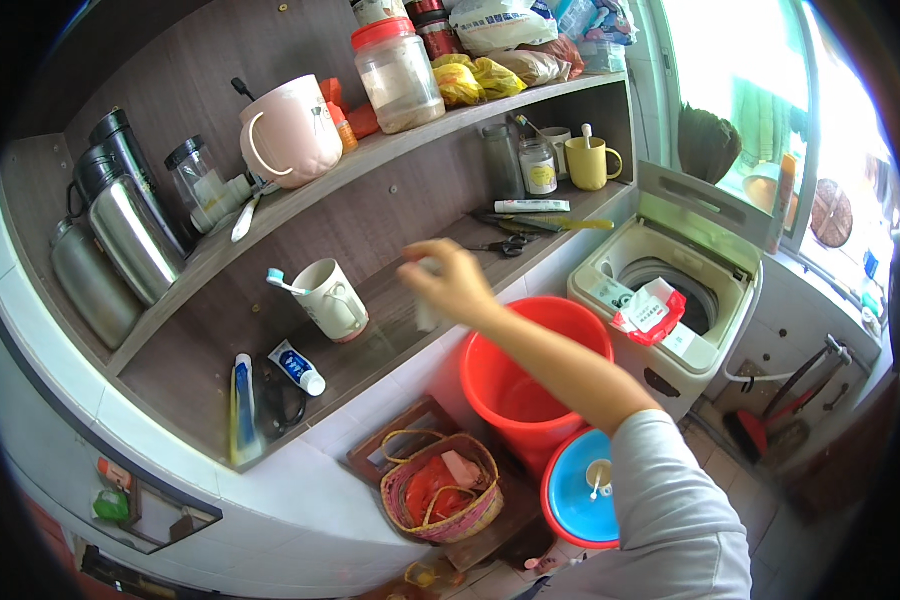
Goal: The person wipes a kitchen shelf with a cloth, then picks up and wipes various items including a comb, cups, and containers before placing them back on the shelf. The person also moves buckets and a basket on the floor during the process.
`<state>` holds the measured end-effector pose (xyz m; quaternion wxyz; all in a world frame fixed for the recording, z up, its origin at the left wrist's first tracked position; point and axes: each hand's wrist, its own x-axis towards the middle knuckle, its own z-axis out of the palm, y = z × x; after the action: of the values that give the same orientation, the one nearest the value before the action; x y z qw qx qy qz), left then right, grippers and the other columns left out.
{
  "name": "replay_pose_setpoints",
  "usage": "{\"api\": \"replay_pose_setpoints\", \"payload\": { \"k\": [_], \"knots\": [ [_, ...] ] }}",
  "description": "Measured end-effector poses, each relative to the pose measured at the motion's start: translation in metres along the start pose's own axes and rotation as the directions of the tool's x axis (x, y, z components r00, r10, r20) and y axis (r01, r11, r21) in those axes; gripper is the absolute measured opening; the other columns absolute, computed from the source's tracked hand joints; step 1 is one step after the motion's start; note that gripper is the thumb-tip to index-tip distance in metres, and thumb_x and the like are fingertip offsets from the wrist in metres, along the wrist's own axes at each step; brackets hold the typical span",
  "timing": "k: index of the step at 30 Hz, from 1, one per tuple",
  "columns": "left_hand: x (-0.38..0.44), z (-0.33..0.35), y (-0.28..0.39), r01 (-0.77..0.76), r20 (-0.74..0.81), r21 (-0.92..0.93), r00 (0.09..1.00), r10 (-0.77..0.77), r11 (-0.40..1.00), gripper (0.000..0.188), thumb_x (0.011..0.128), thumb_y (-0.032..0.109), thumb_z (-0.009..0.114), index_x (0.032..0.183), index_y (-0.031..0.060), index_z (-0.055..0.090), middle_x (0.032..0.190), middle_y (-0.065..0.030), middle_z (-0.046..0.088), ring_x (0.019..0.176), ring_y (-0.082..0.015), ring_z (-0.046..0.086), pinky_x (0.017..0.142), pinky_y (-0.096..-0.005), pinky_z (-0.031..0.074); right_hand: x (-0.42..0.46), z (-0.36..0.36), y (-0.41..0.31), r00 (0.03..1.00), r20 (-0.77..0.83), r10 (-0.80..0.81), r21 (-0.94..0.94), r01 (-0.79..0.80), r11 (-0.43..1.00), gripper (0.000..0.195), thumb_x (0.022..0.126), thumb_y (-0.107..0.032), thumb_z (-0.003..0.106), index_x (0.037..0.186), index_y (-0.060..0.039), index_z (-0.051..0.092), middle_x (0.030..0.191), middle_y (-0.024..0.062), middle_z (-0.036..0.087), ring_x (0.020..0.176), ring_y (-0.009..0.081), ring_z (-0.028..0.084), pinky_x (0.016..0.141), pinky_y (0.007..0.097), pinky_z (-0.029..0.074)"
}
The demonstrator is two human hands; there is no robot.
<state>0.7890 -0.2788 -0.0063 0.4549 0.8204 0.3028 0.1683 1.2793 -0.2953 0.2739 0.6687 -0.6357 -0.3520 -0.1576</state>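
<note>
My right hand [450, 281] is over the lower shelf board [390, 300], its fingers curled around a blurred, thin white wipe or cloth [427, 309] that hangs below them. To its left a white mug [330, 301] stands with a toothbrush [286, 282] leaning out. Two toothpaste tubes [297, 367] [245, 397] lie nearer the left end, beside a dark looped object [289, 409]. Right of the hand are black scissors [511, 245], a yellow-handled tool [562, 223] and a white tube [532, 206]. My left hand is out of view.
Below the shelf stand a red bucket [487, 375], a blue basin [570, 487] holding a cup, and a woven basket [442, 525]. An opened washing machine [675, 262] bears a red-and-white wipes packet [651, 311]. The upper shelf [300, 199] holds flasks, jars and a pink pitcher [292, 131].
</note>
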Motion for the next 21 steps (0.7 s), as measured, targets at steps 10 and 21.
{"api": "replay_pose_setpoints", "payload": {
  "k": [10, 21],
  "knots": [
    [0.014, 0.019, 0.057, 0.072, 0.091, -0.027, 0.993, -0.069, 0.997, 0.024, 0.090, 0.021, 0.060, 0.103, 0.0019, 0.064, 0.097, -0.0124, 0.066, 0.094, -0.0226, 0.060, 0.085, -0.0344, 0.046, 0.019, -0.268, 0.071, 0.971, -0.237, 0.002, -0.729, -0.179, 0.660, 0.043, 0.077, -0.032, 0.072, 0.110, -0.0053, 0.065, 0.098, 0.0213, 0.065, 0.091, 0.0315, 0.064, 0.083, 0.0367, 0.049],
    [0.019, 0.033, 0.074, 0.091, 0.136, 0.048, 0.986, -0.097, 0.995, 0.022, 0.088, 0.017, 0.061, 0.103, 0.0020, 0.064, 0.096, -0.0160, 0.066, 0.091, -0.0266, 0.062, 0.083, -0.0353, 0.047, 0.017, -0.237, 0.087, 0.955, -0.143, 0.260, -0.504, -0.296, 0.811, 0.037, 0.078, -0.017, 0.070, 0.110, -0.0008, 0.064, 0.090, 0.0214, 0.067, 0.078, 0.0264, 0.067, 0.074, 0.0351, 0.051]
  ]
}}
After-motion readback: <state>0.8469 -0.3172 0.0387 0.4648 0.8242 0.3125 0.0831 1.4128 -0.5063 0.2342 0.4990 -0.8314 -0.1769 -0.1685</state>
